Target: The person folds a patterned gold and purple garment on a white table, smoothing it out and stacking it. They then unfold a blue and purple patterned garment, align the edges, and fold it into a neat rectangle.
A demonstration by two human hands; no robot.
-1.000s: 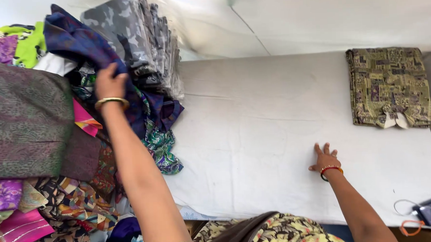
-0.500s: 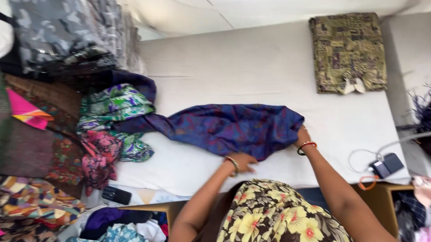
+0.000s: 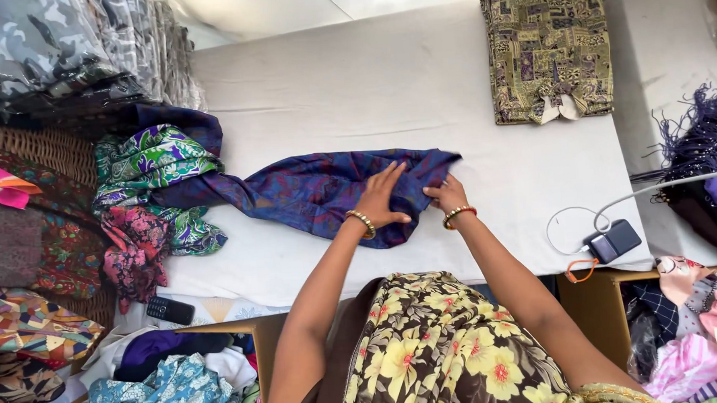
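Head view, looking down. Left hand (image 3: 381,196) lies flat, fingers spread wide, pressing on the dark blue-purple patterned cloth (image 3: 326,191) at centre frame. Right hand (image 3: 447,193) is just beside it, fingers curled at the cloth's right edge; can't tell if it actually pinches the fabric, the fingertips are hidden in the fold. Both wrists carry beaded bangles.

The cloth lies crumpled, stretched left to right across the white padded surface (image 3: 386,87). Its left end runs under the green-and-purple printed fabric (image 3: 151,166) at left centre, so its full length is not visible.

Hidden or cut off:
- Stack of grey camouflage-print folded cloth (image 3: 53,45), upper left, cropped by the frame edge.
- Heap of mixed colourful fabrics (image 3: 31,264) down the left side, partly overlapping, single pieces hard to separate.
- Dark fringed textile (image 3: 698,142) at right edge, cropped.

Rest of the surface: folded olive-yellow patchwork-print garment (image 3: 547,48), upper right, well apart from the hands. Small dark rectangular device with a white cable (image 3: 614,240) near the lower right edge. Black keypad phone (image 3: 170,310) at lower left, beside the heap.
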